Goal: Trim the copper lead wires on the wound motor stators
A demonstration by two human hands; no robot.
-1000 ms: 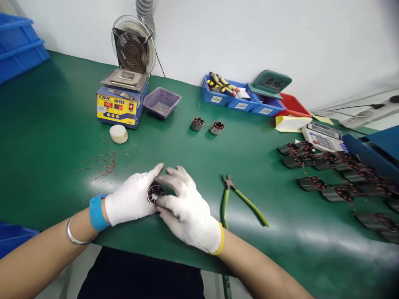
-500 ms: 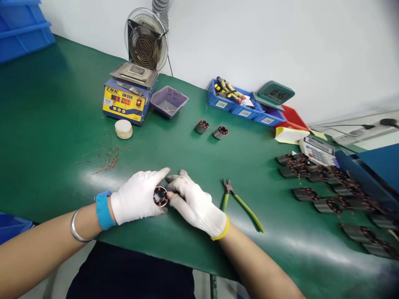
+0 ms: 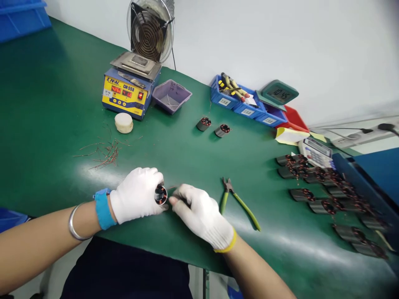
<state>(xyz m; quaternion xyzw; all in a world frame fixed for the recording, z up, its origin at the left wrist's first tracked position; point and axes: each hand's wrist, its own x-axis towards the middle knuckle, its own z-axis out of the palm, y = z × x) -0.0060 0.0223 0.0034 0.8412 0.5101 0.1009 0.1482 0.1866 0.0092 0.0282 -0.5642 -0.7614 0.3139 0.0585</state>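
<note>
Both my hands wear white gloves near the front edge of the green table. My left hand is wrapped round a small motor stator with copper windings, its open end facing right. My right hand sits just to the right of it, fingers pinched together at the stator's wire ends. Green-handled cutters lie on the table right of my right hand. A scatter of cut copper wire bits lies left of my hands.
A yellow-blue solder pot with a fan, a purple tray and a white round tin stand at the back. Two stators sit mid-table. Blue bins, a clock, a calculator and several stators fill the right side.
My left index finger has curled down onto the stator. My right hand has slid a little to the right, pinching at the wires. The camera has shifted slightly.
</note>
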